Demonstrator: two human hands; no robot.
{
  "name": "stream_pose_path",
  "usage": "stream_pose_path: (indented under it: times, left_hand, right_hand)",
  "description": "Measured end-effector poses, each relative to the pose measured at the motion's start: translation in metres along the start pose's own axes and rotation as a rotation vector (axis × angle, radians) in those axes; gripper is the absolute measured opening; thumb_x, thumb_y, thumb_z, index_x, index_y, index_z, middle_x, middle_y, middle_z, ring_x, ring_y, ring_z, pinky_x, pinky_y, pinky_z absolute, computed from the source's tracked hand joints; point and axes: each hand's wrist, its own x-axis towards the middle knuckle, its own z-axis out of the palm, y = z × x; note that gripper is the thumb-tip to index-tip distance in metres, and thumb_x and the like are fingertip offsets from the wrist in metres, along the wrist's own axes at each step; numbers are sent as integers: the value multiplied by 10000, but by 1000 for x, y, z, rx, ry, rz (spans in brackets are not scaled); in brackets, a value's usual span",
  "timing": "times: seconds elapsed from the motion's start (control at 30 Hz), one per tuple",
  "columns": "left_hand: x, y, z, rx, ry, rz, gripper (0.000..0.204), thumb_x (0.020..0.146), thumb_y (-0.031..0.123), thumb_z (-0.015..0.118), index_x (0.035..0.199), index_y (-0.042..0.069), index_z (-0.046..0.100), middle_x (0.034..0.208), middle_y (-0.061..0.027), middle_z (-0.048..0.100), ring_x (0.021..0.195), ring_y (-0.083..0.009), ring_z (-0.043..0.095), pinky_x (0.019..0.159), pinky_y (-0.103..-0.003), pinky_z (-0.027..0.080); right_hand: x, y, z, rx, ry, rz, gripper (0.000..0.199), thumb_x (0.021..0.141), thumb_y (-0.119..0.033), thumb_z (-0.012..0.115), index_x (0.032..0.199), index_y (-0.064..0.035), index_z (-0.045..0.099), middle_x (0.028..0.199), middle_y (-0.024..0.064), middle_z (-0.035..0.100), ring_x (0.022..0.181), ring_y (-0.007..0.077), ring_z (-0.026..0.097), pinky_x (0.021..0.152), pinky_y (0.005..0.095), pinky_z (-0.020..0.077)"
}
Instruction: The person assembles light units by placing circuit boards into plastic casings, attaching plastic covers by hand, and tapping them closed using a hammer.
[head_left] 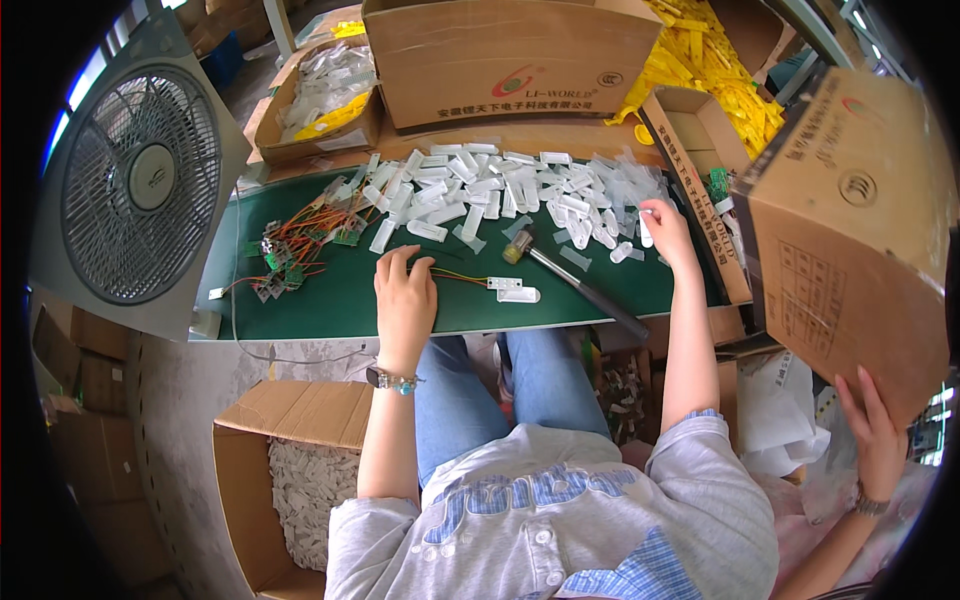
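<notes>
My left hand is at the front of the green mat, fingers curled over thin red, yellow and black wires. These wires run right to a small white board. Against the board lies an oblong white plastic shell. My right hand is at the right end of the white pile, pinching a small white plastic piece. Between my hands lies a hammer with a dark handle and a yellowish head. Many white plastic shells are heaped behind it.
Wired green circuit boards lie tangled at left, near a large grey fan. Cardboard boxes line the back. At right, another person's hand touches a tilted carton. An open box of white pieces stands below left.
</notes>
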Motion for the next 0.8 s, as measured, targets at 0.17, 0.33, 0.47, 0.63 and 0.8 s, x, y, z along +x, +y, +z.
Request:
stream_pose_path:
  times: [0.17,0.33,0.47,0.63,0.8]
  left_hand:
    - [-1,-1,-1,3,-1,5,161,846,21,605,1000,27,653,1159,-109,579,1117,-326,518,954,-448,439]
    - [-2,-2,-2,47,-6,25,183,851,28,604,1029,34,646,1167,-100,579,1142,-311,520,939,-452,436]
    - [-1,4,-3,51,25,105,207,830,21,611,1032,52,647,1144,-73,596,1131,-283,540,927,-437,428]
    - [-8,32,-2,-140,-34,201,251,789,50,692,1035,74,650,1082,-43,627,1027,-261,569,844,-404,438]
    - [-10,57,5,-200,-165,224,358,749,149,756,1081,74,645,1114,-54,631,1025,-276,567,867,-412,445]
  right_hand:
    - [-30,12,2,133,83,-81,294,867,-64,673,1157,-31,630,1019,133,658,790,222,652,711,330,525]
    - [-57,17,6,46,248,-126,205,848,-47,680,1047,-23,639,949,117,644,754,231,632,689,343,514]
    - [-57,13,19,5,193,-75,239,821,-73,720,1040,-25,637,911,108,625,730,240,600,691,357,499]
    - [-43,9,29,-105,246,-67,293,810,-98,737,1067,-30,614,937,128,599,836,311,598,732,412,493]
    - [-44,11,34,-125,319,-127,272,836,-85,705,1077,-28,594,986,143,588,918,342,589,807,429,487]
